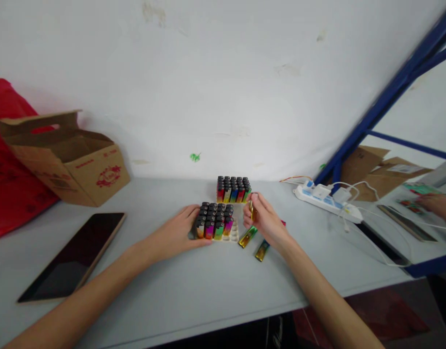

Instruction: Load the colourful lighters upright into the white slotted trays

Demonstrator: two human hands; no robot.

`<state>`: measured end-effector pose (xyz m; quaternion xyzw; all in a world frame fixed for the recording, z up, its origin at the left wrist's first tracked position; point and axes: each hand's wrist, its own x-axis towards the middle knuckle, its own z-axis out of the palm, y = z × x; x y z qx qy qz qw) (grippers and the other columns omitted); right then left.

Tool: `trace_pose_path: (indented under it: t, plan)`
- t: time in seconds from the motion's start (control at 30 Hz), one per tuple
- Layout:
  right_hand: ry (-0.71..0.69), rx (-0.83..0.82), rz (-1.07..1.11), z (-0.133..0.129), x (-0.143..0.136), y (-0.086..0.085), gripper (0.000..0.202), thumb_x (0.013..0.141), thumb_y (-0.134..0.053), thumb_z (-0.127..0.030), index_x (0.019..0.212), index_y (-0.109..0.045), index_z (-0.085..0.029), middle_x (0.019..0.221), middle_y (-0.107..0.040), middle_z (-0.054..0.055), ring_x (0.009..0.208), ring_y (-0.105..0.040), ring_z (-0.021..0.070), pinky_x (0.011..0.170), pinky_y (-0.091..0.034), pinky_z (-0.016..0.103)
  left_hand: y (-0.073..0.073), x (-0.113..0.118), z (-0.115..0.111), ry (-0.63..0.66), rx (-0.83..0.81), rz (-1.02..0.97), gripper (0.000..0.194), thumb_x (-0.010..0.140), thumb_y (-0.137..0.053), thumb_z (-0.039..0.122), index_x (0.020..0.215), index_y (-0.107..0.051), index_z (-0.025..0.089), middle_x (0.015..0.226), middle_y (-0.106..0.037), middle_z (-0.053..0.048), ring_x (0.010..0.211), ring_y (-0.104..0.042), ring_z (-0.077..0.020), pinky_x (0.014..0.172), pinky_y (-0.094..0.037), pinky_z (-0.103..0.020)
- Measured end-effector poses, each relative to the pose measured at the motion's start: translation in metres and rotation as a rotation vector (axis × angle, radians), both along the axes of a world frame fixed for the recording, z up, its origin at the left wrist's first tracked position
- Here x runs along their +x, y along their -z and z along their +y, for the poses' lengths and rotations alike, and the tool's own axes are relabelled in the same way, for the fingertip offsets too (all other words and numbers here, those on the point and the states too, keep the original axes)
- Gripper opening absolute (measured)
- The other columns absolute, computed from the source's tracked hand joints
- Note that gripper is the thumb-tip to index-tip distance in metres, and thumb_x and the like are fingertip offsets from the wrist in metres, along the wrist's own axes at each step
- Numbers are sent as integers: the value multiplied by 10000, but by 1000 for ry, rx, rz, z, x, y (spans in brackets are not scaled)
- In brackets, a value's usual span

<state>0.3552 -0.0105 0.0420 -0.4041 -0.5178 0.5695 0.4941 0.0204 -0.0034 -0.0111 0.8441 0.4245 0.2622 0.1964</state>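
Observation:
My left hand [181, 227] is wrapped around the left side of a white tray [234, 235], its thumb along the front edge. Several colourful lighters [215, 221] with black tops stand upright in the tray, and bare slots show at its right side. My right hand [261, 215] pinches a gold-coloured lighter [253, 211] upright, just right of the tray; the fingers partly cover it. Below that hand lie loose lighters, one green and gold [247, 237] and one blue and gold [262, 250]. A second block of upright lighters [233, 189] stands behind the tray.
On the left are a dark tablet [73, 257], an open cardboard box [95, 169] and a red bag [12, 184]. A white power strip [328, 203] with plugs and cables lies at the right, beside a blue frame [372, 121]. Another person's hand [436, 203] shows beyond it.

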Motion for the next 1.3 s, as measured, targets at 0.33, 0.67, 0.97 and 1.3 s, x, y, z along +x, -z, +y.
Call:
trace_pose_path:
  t: [0.33, 0.67, 0.97, 1.3]
  plan:
    - [220, 226, -446, -8, -6, 15, 785, 1041, -705, -964, 663, -436, -330, 636, -421, -38, 650, -379, 172, 623, -302, 358, -10, 0, -5, -10, -31, 16, 897, 1005, -972, 877, 1694, -790, 332, 1745, -825, -172, 1661, -773, -501, 1481, -610, -655]
    - [179, 300, -560, -15, -5, 15, 636, 1137, -589, -851, 795, -497, -323, 713, -512, -39, 696, -494, 203, 696, -390, 366, -8, -1, -3, 4, -41, 5, 916, 1004, -973, 902, 1684, -795, 314, 1733, -826, -186, 1659, -770, -507, 1488, -603, -666]
    - [193, 357, -600, -17, -3, 13, 605, 1088, -586, -748, 712, -341, -341, 658, -374, -54, 645, -370, 169, 663, -278, 376, -3, -3, -2, 5, -15, -20, 893, 992, -1007, 853, 1692, -806, 337, 1746, -833, -164, 1665, -770, -497, 1490, -601, -649]
    - [131, 422, -637, -15, 4, 13, 591, 1273, -540, -781, 895, -509, -328, 750, -637, -24, 705, -616, 230, 715, -467, 370, -3, -2, -2, -1, -18, -1, 890, 996, -1014, 836, 1685, -800, 314, 1731, -830, -170, 1648, -777, -482, 1474, -610, -645]
